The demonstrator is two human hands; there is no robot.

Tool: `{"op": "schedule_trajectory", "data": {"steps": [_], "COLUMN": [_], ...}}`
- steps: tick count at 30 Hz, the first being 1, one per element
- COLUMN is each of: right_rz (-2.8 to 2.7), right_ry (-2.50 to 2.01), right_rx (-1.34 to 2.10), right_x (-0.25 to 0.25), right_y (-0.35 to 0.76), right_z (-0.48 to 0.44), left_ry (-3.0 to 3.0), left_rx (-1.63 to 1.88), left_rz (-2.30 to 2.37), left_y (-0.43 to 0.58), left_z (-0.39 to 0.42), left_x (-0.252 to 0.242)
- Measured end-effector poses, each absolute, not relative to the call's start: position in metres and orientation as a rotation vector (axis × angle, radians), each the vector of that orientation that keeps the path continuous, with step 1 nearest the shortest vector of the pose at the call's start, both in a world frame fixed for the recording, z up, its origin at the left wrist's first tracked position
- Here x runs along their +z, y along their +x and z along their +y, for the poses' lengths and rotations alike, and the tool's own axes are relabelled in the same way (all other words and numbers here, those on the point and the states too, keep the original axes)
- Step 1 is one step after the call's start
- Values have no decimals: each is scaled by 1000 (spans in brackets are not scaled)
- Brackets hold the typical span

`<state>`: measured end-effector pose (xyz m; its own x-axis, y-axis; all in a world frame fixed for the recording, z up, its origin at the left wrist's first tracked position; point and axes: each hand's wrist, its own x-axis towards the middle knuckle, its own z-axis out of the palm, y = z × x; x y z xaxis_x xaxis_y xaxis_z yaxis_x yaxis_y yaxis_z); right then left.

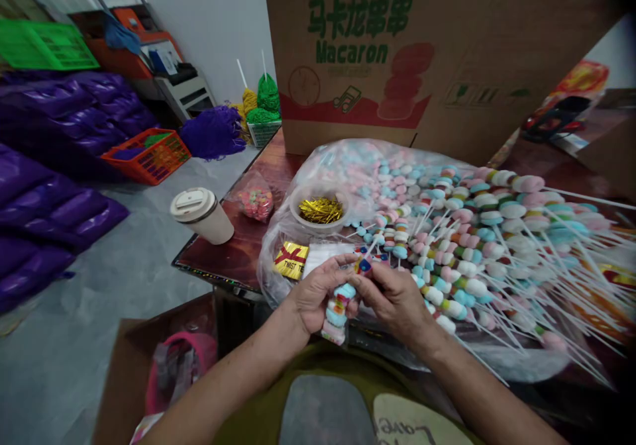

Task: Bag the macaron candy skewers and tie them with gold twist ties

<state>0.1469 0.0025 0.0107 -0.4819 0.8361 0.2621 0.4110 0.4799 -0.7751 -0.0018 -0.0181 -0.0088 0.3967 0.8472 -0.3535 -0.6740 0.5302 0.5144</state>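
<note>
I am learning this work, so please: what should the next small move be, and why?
Perhaps the right hand should tighten the wrapper around the stick: it is already at the wrapper's gathered end, while the left hand supports the candy skewer.

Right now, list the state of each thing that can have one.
Clear-wrapped pastel marshmallow skewer: held by left grip and right grip.
Round translucent plastic bowl: uncovered, holding gold strips.
Cream cylindrical cup: upright, lid on.
Brown cardboard box: standing, top unseen.
Orange slatted plastic basket: uncovered, loaded.
</note>
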Motion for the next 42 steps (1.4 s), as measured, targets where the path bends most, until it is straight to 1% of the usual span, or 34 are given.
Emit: {"op": "schedule_trajectory", "data": {"steps": [2,5,9,11,15,17,20,21,23,24,25,27,28,29,31,32,34,36,38,40,42], "right_rz": [-2124,-2254,-2385,-2423,-2557,-2582,-2421,-2355,-2324,-2358,-2405,-2348,-2280,-2191,-2035,-1969,-1973,-2033,-2038,-2027,-2080], "right_ry": [-1052,-935,-865,-887,-645,-554,-699,-751,-755,-709,-674,-767,-856,-955,-1082,-1106,-1057,-1042,-1072,-1071,-972], "right_rx": [685,406,40,-94,-343,-446,-547,-548,-430,-276,-52,435,532,595,635,719,850,863,811,713,554], "right_x": [5,8,11,9,10,19,37,41,43,41,37,28,25,23,21,19,14,9,8,16,29], "right_y": [147,153,159,157,152,155,160,160,158,156,153,150,149,149,147,145,140,134,133,135,138], "right_z": [-3,-3,1,1,3,11,22,23,16,11,5,-4,-7,-8,-12,-15,-22,-27,-27,-24,-20], "left_ry": [262,290,618,740,509,482,552,554,523,501,485,519,570,634,763,802,788,718,702,709,749], "left_rx": [1064,1117,1157,1178,1175,1234,1434,1398,1152,1044,1005,1204,1252,1166,820,758,896,1064,1131,1197,1204], "left_rz": [670,697,792,858,923,967,1182,1210,1095,967,837,629,567,555,611,657,667,526,490,602,804], "left_y": [5,12,14,14,19,22,20,17,6,-2,-10,-28,-34,-38,-37,-34,-26,-22,-25,-30,-33], "left_z": [-19,-19,-19,-17,-12,-11,-13,-13,-13,-12,-12,-12,-14,-16,-21,-22,-22,-17,-11,-7,-10], "left_x": [-10,-8,1,4,2,1,9,15,31,40,48,57,57,53,41,35,33,44,59,66,58]}}
